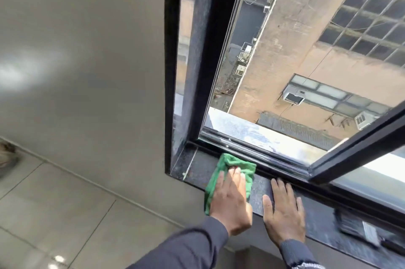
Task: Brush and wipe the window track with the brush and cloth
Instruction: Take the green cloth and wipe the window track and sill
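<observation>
A green cloth point(232, 166) lies on the dark stone sill point(201, 170), with its far edge against the window track point(269, 160). My left hand point(232, 203) presses down on the cloth, fingers over it. My right hand point(283, 211) rests flat on the sill beside it, fingers spread and empty, with the fingertips near the track's inner rail. The track runs from the frame's left corner out to the right and looks shiny. A brush point(359, 227) with dark bristles and a metal band lies on the sill to the right, blurred.
The sliding sash point(355, 152) stands open at the right, over the track. The black frame post point(197, 49) closes the left end. Outside is a drop to neighbouring buildings. A tiled wall point(76, 71) lies to the left.
</observation>
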{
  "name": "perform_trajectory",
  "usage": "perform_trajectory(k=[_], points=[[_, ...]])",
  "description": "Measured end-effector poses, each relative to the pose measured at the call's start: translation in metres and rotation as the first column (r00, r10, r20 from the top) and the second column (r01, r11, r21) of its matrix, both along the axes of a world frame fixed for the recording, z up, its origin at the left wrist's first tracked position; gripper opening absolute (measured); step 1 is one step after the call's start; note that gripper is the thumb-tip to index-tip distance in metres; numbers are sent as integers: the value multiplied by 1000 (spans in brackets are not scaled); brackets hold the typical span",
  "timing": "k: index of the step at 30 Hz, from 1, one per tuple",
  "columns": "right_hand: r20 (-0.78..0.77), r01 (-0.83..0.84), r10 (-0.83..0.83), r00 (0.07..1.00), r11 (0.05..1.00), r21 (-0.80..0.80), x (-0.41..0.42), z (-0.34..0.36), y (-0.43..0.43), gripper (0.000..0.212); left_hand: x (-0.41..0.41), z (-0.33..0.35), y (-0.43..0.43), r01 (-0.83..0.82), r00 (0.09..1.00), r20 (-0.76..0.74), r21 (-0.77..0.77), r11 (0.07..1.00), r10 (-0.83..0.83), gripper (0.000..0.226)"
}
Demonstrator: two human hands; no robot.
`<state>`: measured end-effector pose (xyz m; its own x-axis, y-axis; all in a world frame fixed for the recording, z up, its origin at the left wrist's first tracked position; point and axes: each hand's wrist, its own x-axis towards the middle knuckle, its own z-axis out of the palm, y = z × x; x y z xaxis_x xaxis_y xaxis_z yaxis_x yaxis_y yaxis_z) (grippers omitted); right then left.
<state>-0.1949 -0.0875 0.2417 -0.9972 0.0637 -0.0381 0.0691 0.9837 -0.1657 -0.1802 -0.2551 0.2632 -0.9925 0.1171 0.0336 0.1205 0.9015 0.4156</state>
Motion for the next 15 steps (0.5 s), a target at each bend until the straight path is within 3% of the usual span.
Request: perform_trajectory(k=[3, 4, 5, 7, 8, 9, 13, 15], points=[[74, 36, -18, 997, 968, -248, -11, 17, 6, 47, 0, 11, 14, 83, 996, -25, 64, 995, -81, 73], [115, 123, -86, 990, 917, -378, -12, 31, 8, 43, 0, 16, 18, 146, 986, 63, 105, 984, -153, 67], [139, 230, -184, 973, 811, -539, -11, 43, 10, 40, 1, 21, 22, 183, 965, 153, 183, 966, -212, 62], [211, 350, -338, 917, 431, -832, 0, 62, 5, 35, 6, 31, 33, 101, 943, 250, 416, 904, -221, 52], [266, 371, -362, 893, 261, -891, 9, 68, 5, 33, 13, 37, 39, 24, 941, 276, 526, 850, -197, 49], [319, 393, -370, 873, 143, -908, 19, 70, 7, 31, 20, 41, 45, -12, 934, 293, 599, 801, -205, 46], [425, 434, -442, 790, -87, -897, 59, 67, 36, 8, 47, 42, 71, -3, 900, 296, 739, 673, -321, 43], [453, 417, -493, 742, -190, -889, 80, 63, 55, 14, 61, 39, 86, -103, 922, 284, 835, 541, -263, 35]])
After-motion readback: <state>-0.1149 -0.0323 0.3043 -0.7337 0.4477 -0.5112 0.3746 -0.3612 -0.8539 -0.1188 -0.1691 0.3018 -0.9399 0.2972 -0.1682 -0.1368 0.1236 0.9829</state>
